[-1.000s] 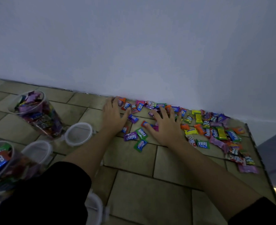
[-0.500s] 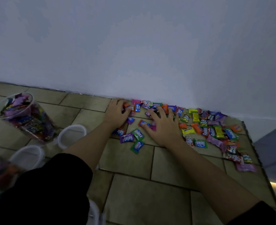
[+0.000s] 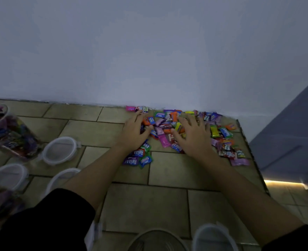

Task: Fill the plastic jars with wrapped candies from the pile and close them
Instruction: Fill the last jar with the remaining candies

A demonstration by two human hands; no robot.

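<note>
Left hand (image 3: 134, 132): I see it cupped on the left side of the pile (image 3: 167, 124), fingers bent over a few wrappers and thumb tucked in. The picture is dim, and I cannot tell whether it grips any.
Right hand (image 3: 195, 136): laid flat with fingers spread, pressing down on the middle of the pile and holding nothing.
Candies (image 3: 220, 132): small bright wrapped pieces strewn on the tiled table (image 3: 167, 169) against the wall (image 3: 149, 51). They are thickest between my two hands, and a few strays lie under the left wrist and near the right edge.
Filled jar (image 3: 10, 133): clear plastic, open, packed with sweets, well apart from the pile at far left.
Empty jar (image 3: 156, 240): its round mouth shows at the bottom edge, close to me, and I judge this is the one to fill.
Lids (image 3: 60, 150): several white-rimmed ones lie loose near the filled jar, none fitted.
Handling: each sweet looks light, with a slick, crinkly wrapper. I expect them to slide on the tile and slip out of a loose fist.
Where to take hold: I would rake the heap together from both sides and lift it in cupped palms from beneath, not pinch single pieces.
Risk: pieces near the right edge could skid off.
</note>
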